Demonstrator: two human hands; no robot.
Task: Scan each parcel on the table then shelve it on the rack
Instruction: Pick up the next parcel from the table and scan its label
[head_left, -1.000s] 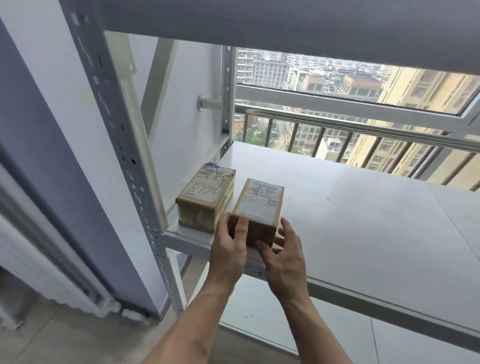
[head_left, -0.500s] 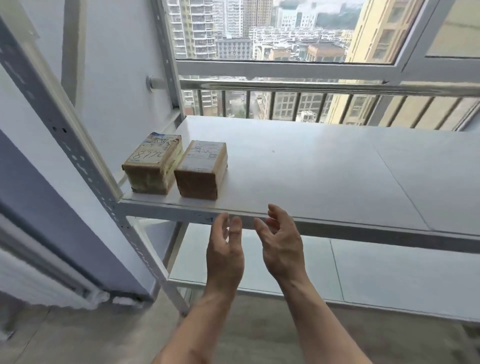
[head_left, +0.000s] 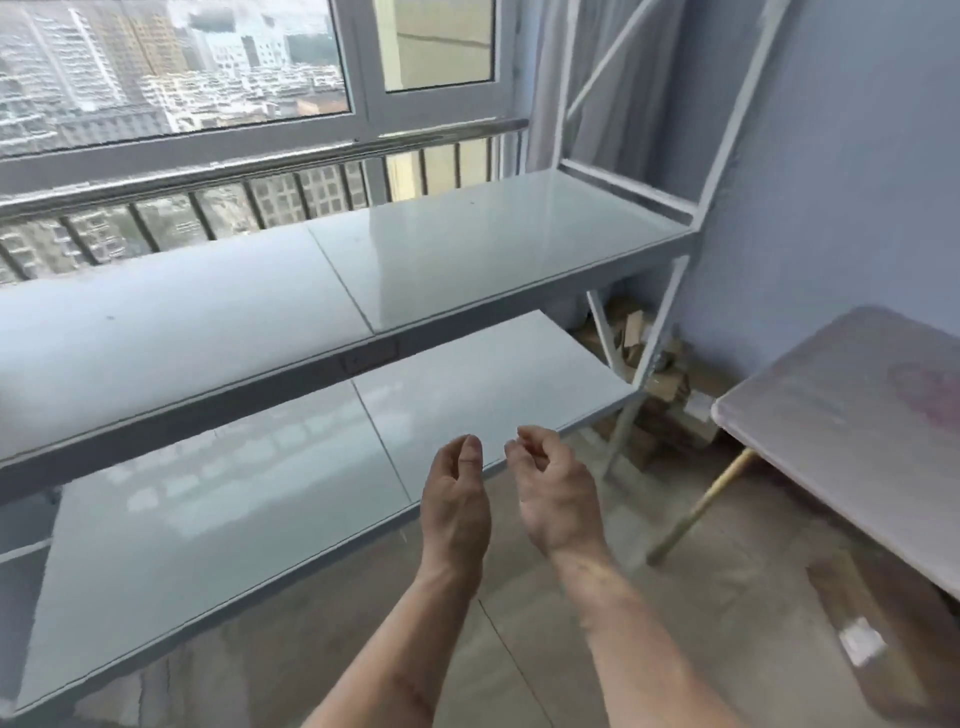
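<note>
Both hands hang in front of the rack with nothing in them: the left hand (head_left: 456, 501) has its fingers loosely curled, and the right hand (head_left: 553, 493) is the same, thumb and fingertips near each other but pinching nothing. They float just off the front edge of the lower shelf (head_left: 208, 525), while the upper shelf (head_left: 467, 249) runs bare across the part in view — no parcel shows on either board here. The table (head_left: 852, 415) pokes in at the right edge, and only its near corner is visible; its top looks smeared by blur, so I cannot tell whether a parcel waits further along it. The step in hand is likely the walk back for the next parcel. To do it well, turn fully toward the table before reaching, find the label side first, and pick the box up with both hands at opposite edges — that keeps the barcode facing up for the scan.
</note>
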